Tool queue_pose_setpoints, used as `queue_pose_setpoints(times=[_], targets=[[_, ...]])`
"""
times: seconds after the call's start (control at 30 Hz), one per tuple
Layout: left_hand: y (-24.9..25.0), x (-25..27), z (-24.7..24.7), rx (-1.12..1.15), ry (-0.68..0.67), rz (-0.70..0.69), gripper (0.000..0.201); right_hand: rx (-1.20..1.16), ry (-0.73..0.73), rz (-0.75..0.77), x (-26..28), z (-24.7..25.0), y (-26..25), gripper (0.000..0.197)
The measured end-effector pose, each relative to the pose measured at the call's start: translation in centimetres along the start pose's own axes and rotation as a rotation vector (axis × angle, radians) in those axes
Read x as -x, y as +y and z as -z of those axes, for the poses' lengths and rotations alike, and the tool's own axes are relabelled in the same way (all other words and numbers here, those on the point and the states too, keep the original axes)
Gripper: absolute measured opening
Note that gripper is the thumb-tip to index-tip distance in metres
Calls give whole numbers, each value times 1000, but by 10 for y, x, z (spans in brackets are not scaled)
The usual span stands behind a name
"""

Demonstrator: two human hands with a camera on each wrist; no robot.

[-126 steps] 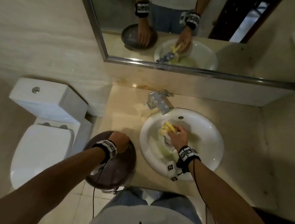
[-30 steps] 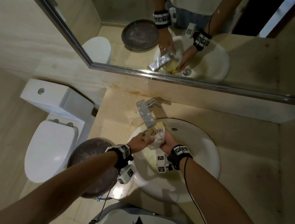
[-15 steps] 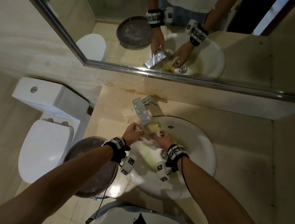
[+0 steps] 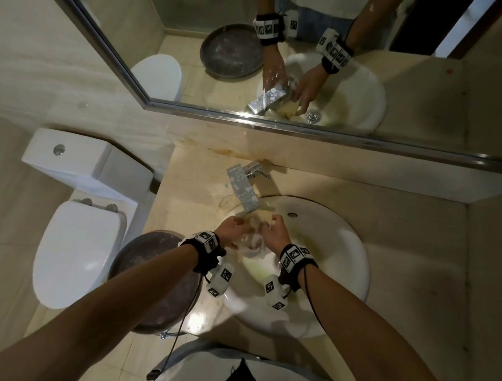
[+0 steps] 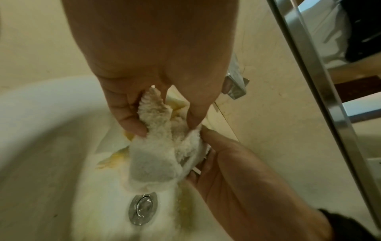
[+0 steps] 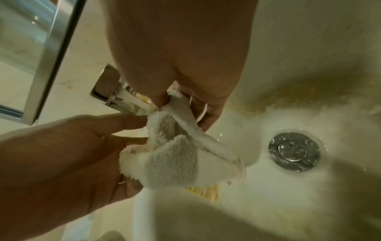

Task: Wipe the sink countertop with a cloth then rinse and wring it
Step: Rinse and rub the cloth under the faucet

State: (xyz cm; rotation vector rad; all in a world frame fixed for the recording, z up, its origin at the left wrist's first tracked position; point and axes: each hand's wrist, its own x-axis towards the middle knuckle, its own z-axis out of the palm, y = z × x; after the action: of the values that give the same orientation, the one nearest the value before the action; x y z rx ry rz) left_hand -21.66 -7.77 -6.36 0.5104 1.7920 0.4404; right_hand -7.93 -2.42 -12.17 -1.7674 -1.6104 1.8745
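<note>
Both hands (image 4: pixel 252 235) pinch the cloth (image 5: pixel 158 146) over the sink (image 4: pixel 343 257)

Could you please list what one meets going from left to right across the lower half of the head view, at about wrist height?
Toilet → round brown basin → left hand → cloth → right hand → sink → countertop.

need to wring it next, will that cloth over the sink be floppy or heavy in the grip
Probably floppy: the cloth folds and droops between the left hand and right hand. Its fluffy pile looks soaked, held by the faucet, so likely heavy for its size and dripping into the sink.
</note>
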Motion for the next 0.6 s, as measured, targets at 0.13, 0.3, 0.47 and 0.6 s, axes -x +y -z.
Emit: queue_pose_setpoints(times=[0.13,0.3,0.47,0.6], targets=[[1,1,-5,16,-88,-16,8,-29,-26,121,5,12,0,26],[-4,0,-1,-78,-1,-109,10,109,68,173,3,23,2,24],[-4,0,6,-81,33,-109,19,77,119,142,2,23,-5,12],[0,5,6,-103,-6,-156,42,-55,-20,162,4,13,-13,14]])
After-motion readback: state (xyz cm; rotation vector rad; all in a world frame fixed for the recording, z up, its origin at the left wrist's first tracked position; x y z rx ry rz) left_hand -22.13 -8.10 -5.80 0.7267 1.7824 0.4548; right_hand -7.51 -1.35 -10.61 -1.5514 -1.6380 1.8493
